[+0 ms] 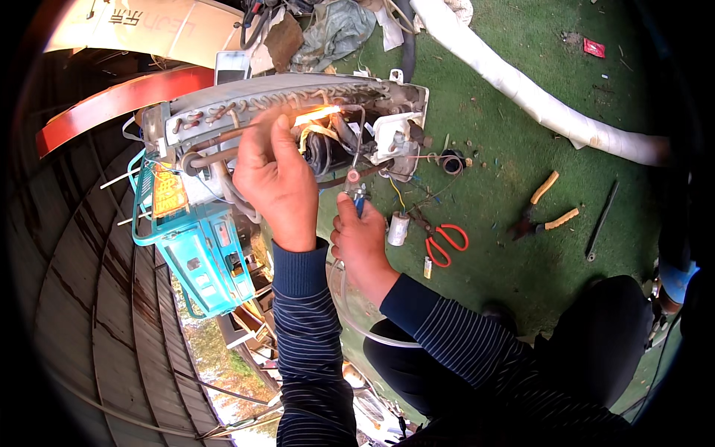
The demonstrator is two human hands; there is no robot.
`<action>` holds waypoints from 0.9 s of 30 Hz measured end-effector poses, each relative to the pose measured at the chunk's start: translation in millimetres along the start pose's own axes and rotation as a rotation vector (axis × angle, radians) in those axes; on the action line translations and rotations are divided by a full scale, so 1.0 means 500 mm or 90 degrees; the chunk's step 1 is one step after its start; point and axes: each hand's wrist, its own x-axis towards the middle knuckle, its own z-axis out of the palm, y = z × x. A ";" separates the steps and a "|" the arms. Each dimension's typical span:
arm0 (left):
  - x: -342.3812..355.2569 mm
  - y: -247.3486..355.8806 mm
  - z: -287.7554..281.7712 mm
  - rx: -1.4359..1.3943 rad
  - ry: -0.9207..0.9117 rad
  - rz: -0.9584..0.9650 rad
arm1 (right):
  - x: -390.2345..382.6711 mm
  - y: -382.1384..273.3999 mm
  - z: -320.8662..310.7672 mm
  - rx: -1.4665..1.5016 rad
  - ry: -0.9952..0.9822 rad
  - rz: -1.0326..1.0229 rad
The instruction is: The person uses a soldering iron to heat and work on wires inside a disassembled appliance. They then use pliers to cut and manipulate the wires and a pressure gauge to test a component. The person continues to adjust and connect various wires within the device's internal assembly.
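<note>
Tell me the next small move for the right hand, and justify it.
The right hand should probably angle the torch slightly away from the left hand: the flame is lit, points leftward from the nozzle, and appears close to the bare left fingertips, though depth is hard to judge.

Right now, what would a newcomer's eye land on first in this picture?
First, the bright flame at the tip of the torch in the right hand, close beside the left hand. Next, the turquoise plastic container at left and the thick white tube curving over the green floor at upper right.
</note>
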 end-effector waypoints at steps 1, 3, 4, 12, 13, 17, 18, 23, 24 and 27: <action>0.000 0.002 0.001 0.004 0.000 0.002 | -0.001 0.000 0.000 -0.003 0.001 -0.001; -0.002 0.001 0.006 -0.001 0.007 -0.001 | 0.005 -0.003 -0.005 -0.011 0.002 -0.008; -0.002 0.002 0.005 -0.003 0.006 -0.005 | 0.003 -0.002 -0.004 -0.009 0.003 -0.009; -0.004 0.003 0.001 -0.031 0.001 0.005 | 0.005 0.006 -0.002 -0.005 0.006 -0.016; -0.005 0.004 0.002 -0.038 0.001 -0.002 | 0.006 0.007 -0.004 -0.007 0.008 -0.019; -0.004 0.008 0.007 -0.026 -0.002 -0.003 | 0.019 0.020 -0.013 -0.083 0.015 -0.086; -0.005 0.009 0.007 -0.020 0.001 -0.004 | 0.024 0.024 -0.014 -0.102 0.016 -0.129; -0.005 0.010 0.009 -0.045 0.007 -0.006 | 0.042 0.037 -0.024 -0.240 0.070 -0.252; -0.004 0.009 0.008 -0.049 0.006 -0.004 | 0.045 0.037 -0.025 -0.235 0.065 -0.270; -0.003 0.003 0.006 -0.044 0.006 0.003 | 0.055 0.040 -0.031 -0.230 0.063 -0.287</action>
